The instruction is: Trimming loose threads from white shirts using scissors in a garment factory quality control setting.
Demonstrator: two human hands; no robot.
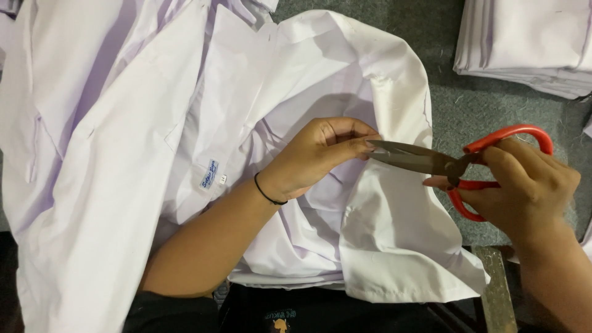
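The left hand (320,154) pinches a fold of the pale white cotton shirt (345,216) that lies spread over the lap and the grey floor (481,105). The right hand (524,185) grips the red-handled metal scissors (431,160), with the blades nearly closed and their tips right at the pinched spot. There may be a loose thread there, but it is too small to see. To snip well, hold the cloth tight and cut only the tiny bit, not the shirt. A stack of folded white cloth (524,43) sits far off.
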